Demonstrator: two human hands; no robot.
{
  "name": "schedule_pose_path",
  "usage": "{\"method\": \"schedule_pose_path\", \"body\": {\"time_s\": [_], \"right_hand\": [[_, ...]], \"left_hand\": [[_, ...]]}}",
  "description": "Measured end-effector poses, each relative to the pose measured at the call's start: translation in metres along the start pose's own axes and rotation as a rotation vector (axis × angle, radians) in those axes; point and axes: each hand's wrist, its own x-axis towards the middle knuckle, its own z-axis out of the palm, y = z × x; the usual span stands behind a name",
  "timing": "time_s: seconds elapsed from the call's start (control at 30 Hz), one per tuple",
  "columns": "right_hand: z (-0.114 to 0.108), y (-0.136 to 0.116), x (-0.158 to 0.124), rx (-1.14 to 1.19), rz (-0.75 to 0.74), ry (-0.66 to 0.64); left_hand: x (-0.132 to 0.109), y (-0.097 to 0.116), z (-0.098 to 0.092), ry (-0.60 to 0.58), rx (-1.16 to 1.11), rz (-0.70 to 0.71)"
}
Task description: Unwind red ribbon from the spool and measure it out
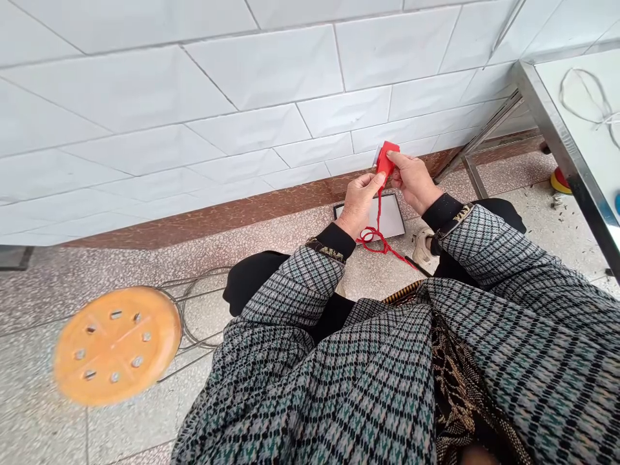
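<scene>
Out in front of me, both hands pinch a small flat red piece (387, 159), which has a whitish edge on its left side. My left hand (359, 203) grips its lower end between thumb and fingers. Higher up on the right, my right hand (413, 179) presses its thumb against the red surface. From the bottom of the piece a red cord (379, 213) hangs down, forms loose loops, and trails toward my lap. What exactly the red piece is, I cannot make out.
Below the hands, a dark-rimmed, pale rectangular panel (393, 216) is on the speckled floor. An orange round stool (119, 345) lies on its side at left. White wall tiles (266, 68) rise ahead. At right stands a metal-framed table (557, 123) with a pale cable (588, 97).
</scene>
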Motion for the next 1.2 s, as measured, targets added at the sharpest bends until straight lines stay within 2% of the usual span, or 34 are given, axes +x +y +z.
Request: {"method": "schedule_pose_path", "body": {"time_s": [0.1,0.23,0.37,0.5,0.6,0.77,0.9,1.07,1.2], "right_hand": [[0.001,-0.003,0.000,0.001,0.008,0.025],[0.005,-0.005,-0.004,-0.040,-0.011,0.062],[0.008,-0.003,-0.005,-0.109,-0.089,0.096],[0.008,0.005,-0.001,-0.179,-0.164,0.071],[0.007,0.010,0.002,-0.213,-0.173,0.073],[0.009,0.009,-0.001,-0.193,-0.131,0.077],[0.010,0.004,-0.003,-0.150,-0.083,0.090],[0.006,0.000,0.000,-0.123,-0.041,0.104],[0.001,-0.003,0.005,-0.045,0.019,0.072]], "left_hand": [[0.003,-0.004,-0.004,-0.031,-0.076,-0.012],[0.008,-0.009,-0.008,0.004,-0.107,-0.023],[0.010,-0.011,-0.009,-0.016,-0.120,0.005],[0.011,-0.010,-0.005,0.049,-0.034,0.074],[0.012,-0.009,0.000,0.097,0.046,0.063],[0.010,-0.004,0.006,0.120,0.002,-0.005],[0.007,-0.001,0.005,0.066,-0.069,-0.117],[0.003,0.003,0.002,-0.035,-0.081,-0.107],[-0.001,0.003,0.002,-0.037,-0.087,-0.098]]}}
